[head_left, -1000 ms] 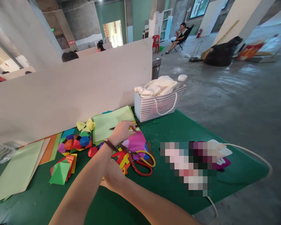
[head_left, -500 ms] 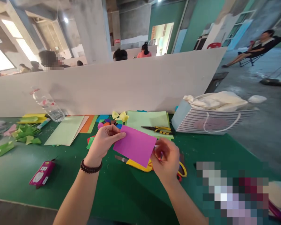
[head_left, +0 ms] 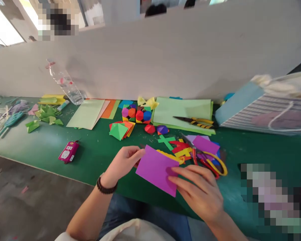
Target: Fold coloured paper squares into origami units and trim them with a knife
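Observation:
A purple sheet of paper (head_left: 157, 170) is held up over the near edge of the green table (head_left: 97, 150), tilted with its face toward me. My left hand (head_left: 125, 164) pinches its upper left corner between thumb and fingers. On the right edge lie the spread fingertips of my right hand (head_left: 200, 190); the thumb is hidden behind. Partly covered by the sheet is a yellow-handled knife (head_left: 174, 156). Scissors with yellow and red handles (head_left: 219, 164) lie beyond my right hand, over purple and blue paper pieces. Green paper strips (head_left: 167, 142) form a cross nearby.
Folded coloured paper shapes (head_left: 129, 113) stand before the white partition (head_left: 150, 60). Pliers (head_left: 202, 123) rest on light green sheets (head_left: 170, 107). A leaning water bottle (head_left: 67, 83), a magenta pouch (head_left: 68, 151) and a striped bag (head_left: 273, 113) are also around.
The view has tilted down and shifted. My right fingers have uncurled and now lie across the front of the purple paper. My left hand keeps its pinch.

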### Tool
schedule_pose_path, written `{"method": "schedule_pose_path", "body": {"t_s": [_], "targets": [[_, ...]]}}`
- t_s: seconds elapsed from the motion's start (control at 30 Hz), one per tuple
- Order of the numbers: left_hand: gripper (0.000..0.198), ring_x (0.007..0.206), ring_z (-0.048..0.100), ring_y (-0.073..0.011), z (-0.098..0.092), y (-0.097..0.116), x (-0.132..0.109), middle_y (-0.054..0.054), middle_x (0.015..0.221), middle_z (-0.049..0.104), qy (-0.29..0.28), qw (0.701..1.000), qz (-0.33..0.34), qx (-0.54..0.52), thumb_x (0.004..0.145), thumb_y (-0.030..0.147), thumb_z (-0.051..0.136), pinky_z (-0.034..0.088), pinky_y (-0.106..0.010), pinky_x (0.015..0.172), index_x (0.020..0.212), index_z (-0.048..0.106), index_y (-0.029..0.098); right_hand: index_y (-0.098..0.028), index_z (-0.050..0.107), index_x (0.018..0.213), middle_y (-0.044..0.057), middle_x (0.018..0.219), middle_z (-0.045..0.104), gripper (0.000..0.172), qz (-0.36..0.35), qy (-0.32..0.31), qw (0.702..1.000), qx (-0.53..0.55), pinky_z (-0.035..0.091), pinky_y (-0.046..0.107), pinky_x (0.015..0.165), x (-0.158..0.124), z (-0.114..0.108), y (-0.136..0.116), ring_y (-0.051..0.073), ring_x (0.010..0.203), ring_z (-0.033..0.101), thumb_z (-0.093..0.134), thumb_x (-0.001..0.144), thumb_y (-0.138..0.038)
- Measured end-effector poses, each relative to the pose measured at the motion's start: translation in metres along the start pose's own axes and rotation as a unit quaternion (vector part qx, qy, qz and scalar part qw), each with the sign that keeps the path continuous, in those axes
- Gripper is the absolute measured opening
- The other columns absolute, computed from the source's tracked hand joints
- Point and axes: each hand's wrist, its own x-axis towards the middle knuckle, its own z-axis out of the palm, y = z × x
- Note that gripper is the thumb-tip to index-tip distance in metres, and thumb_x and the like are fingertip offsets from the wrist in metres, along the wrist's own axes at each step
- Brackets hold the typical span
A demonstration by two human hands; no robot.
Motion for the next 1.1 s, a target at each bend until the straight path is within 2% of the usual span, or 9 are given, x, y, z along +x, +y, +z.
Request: {"method": "schedule_pose_path", "body": {"t_s": [0.07, 0.1, 0.17, 0.27, 0.43, 0.67, 0.8, 0.9, 1.1], "targets": [[0.021, 0.080, 0.062, -0.0171, 0.009, -0.034, -0.024, -0.004, 0.089, 0.066, 0.137, 0.982, 0.047, 0.120, 0.095, 0.036, 0.051, 0.050, -0.030, 0.072, 0.093, 0.064, 0.019, -0.027, 0.071, 0.097, 0.001, 0.094, 0.075, 0.019, 0.007, -0.088, 0.996, 0.031, 0.050, 0.035, 0.081, -0.020, 0.005, -0.008, 0.020, 0.100, 0.063, 0.059, 0.090, -0.014], [0.017, 0.093, 0.063, -0.0205, 0.015, -0.050, -0.036, -0.008, 0.102, 0.068, 0.168, 0.964, 0.094, 0.185, 0.094, 0.031, 0.054, 0.051, -0.035, 0.082, 0.101, 0.064, 0.020, -0.027, 0.071, 0.097, 0.000, 0.092, 0.076, 0.019, 0.012, -0.122, 0.991, 0.049, 0.050, 0.035, 0.081, -0.029, 0.009, -0.010, 0.020, 0.101, 0.064, 0.056, 0.093, -0.016], [0.025, 0.101, 0.062, -0.0240, 0.026, -0.075, -0.055, -0.010, 0.107, 0.068, 0.106, 0.944, 0.172, 0.259, 0.088, 0.032, 0.065, 0.052, -0.040, 0.089, 0.109, 0.062, 0.020, -0.026, 0.070, 0.098, 0.000, 0.091, 0.076, 0.018, 0.035, -0.164, 0.982, 0.086, 0.050, 0.035, 0.081, -0.042, 0.016, -0.011, 0.018, 0.100, 0.065, 0.053, 0.096, -0.019], [0.044, 0.092, 0.063, -0.0251, 0.040, -0.095, -0.064, -0.009, 0.097, 0.069, 0.035, 0.936, 0.187, 0.296, 0.078, 0.041, 0.076, 0.056, -0.041, 0.081, 0.112, 0.060, 0.018, -0.025, 0.068, 0.099, 0.000, 0.089, 0.075, 0.015, 0.090, -0.192, 0.968, 0.133, 0.051, 0.036, 0.085, -0.051, 0.024, -0.004, 0.016, 0.091, 0.068, 0.054, 0.097, -0.026], [0.024, 0.082, 0.063, -0.0231, 0.052, -0.102, -0.055, -0.008, 0.087, 0.068, 0.055, 0.925, 0.185, 0.327, 0.090, 0.029, 0.062, 0.056, -0.039, 0.074, 0.110, 0.058, 0.017, -0.023, 0.066, 0.106, 0.002, 0.085, 0.071, 0.018, 0.185, -0.215, 0.953, 0.108, 0.050, 0.035, 0.077, -0.053, 0.032, 0.002, 0.017, 0.080, 0.065, 0.059, 0.094, -0.035], [0.038, 0.081, 0.063, -0.0200, 0.061, -0.106, -0.048, -0.009, 0.097, 0.069, 0.085, 0.903, 0.178, 0.381, 0.094, 0.013, 0.047, 0.054, -0.034, 0.072, 0.132, 0.047, 0.014, -0.022, 0.062, 0.114, 0.004, 0.083, 0.065, 0.026, 0.287, -0.180, 0.941, 0.011, 0.047, 0.037, 0.072, -0.057, 0.049, -0.017, 0.020, 0.079, 0.062, 0.061, 0.092, -0.036], [0.043, 0.081, 0.062, -0.0186, 0.061, -0.108, -0.043, -0.008, 0.100, 0.066, 0.077, 0.890, 0.172, 0.416, 0.092, 0.007, 0.041, 0.053, -0.032, 0.070, 0.128, 0.057, 0.024, -0.028, 0.058, 0.129, 0.010, 0.113, 0.064, 0.041, 0.262, -0.135, 0.954, -0.046, 0.051, 0.041, 0.084, -0.062, 0.043, -0.028, 0.025, 0.102, 0.062, 0.064, 0.089, -0.019], [0.046, 0.082, 0.061, -0.0186, 0.061, -0.110, -0.043, -0.009, 0.103, 0.063, 0.062, 0.884, 0.180, 0.428, 0.091, 0.006, 0.042, 0.053, -0.033, 0.070, 0.128, 0.060, 0.027, -0.028, 0.052, 0.138, 0.010, 0.126, 0.063, 0.057, 0.217, -0.169, 0.961, -0.036, 0.050, 0.044, 0.096, -0.067, 0.033, -0.037, 0.028, 0.119, 0.057, 0.062, 0.086, -0.008], [0.043, 0.082, 0.058, -0.0173, 0.060, -0.110, -0.043, -0.011, 0.110, 0.060, 0.055, 0.881, 0.171, 0.437, 0.090, 0.007, 0.045, 0.053, -0.031, 0.070, 0.127, 0.060, 0.024, -0.020, 0.055, 0.136, 0.007, 0.129, 0.066, 0.045, 0.177, -0.261, 0.949, -0.016, 0.045, 0.042, 0.106, -0.077, 0.030, -0.047, 0.025, 0.132, 0.050, 0.054, 0.092, -0.014]]}}
